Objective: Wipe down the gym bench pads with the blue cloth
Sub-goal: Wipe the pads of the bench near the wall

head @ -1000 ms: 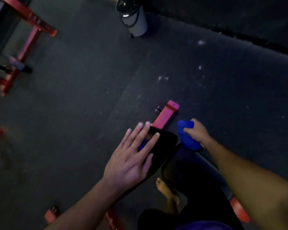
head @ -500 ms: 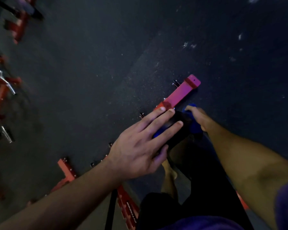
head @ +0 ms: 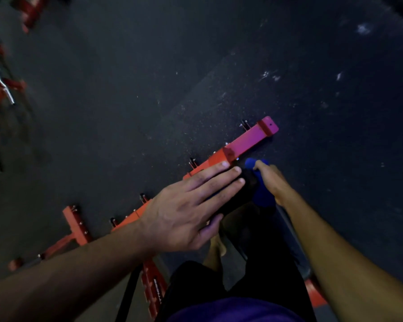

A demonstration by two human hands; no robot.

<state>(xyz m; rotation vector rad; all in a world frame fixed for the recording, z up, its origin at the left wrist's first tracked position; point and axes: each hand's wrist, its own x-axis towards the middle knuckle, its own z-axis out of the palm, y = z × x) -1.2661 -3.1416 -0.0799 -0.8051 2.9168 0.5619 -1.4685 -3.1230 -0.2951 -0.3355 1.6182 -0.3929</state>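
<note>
Nearest me, my left hand (head: 184,212) lies flat, fingers straight, on the black bench pad (head: 244,191), hiding most of it. Just beyond, my right hand (head: 271,182) grips the blue cloth (head: 262,197) against the pad's end. Past both, the red frame bar (head: 249,140) crosses the dark floor (head: 149,77).

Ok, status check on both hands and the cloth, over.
Left hand flat on black pad. Right hand holds blue cloth at pad's edge. Nothing blocking.
</note>
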